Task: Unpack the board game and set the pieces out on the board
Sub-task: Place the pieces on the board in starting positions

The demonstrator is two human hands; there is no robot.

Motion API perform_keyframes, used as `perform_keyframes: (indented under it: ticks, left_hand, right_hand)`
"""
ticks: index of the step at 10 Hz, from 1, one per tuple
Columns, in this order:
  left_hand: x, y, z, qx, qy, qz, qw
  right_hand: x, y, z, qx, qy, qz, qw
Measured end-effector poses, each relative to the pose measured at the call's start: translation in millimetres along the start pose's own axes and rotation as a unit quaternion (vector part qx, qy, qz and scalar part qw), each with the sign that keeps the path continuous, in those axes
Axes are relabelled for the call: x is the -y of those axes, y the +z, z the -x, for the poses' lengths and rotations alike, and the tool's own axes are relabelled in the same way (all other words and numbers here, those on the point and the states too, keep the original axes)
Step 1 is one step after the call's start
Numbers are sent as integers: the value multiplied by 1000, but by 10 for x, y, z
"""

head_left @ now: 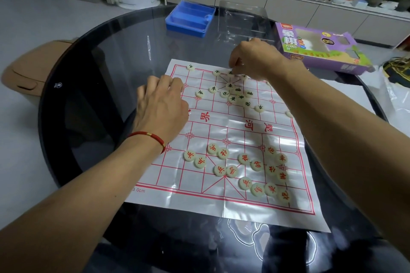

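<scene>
1. While the board [224, 130] is already spread flat on the dark glass worktop [106, 68], the pieces are mostly loose: black pieces [235, 93] cluster on the far half, red pieces [244, 168] are scattered on the near half, and only a few at the far edge sit on line crossings.
2. Right hand [255, 59] hovers over the far row with fingers curled down at a black piece; looks like a pinch, but honestly I can't tell if it has actually got hold.
3. Left hand [162, 104] rests on the board's left edge, fingers loosely curled, holding nothing, probably pinning the sheet.
4. Handling guess: small, light, smooth discs, so they'll skid on that glossy creased plastic. Pinch by the rim from above, and set down gently.
5. Further out: blue tray [188, 17], clear lid [241, 19], purple game box [319, 48].
</scene>
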State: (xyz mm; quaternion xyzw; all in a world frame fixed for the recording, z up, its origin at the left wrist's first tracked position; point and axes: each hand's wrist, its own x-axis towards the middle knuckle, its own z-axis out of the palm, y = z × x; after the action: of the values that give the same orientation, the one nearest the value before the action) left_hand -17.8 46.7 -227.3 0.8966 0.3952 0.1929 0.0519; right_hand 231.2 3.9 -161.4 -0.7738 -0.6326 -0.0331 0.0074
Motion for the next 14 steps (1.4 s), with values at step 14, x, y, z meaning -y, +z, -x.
perform_keyframes:
  ticks: [14]
  left_hand:
    - [102, 1, -61, -8, -73, 148, 986]
  right_hand:
    - [260, 90, -120, 12, -16, -3, 1000]
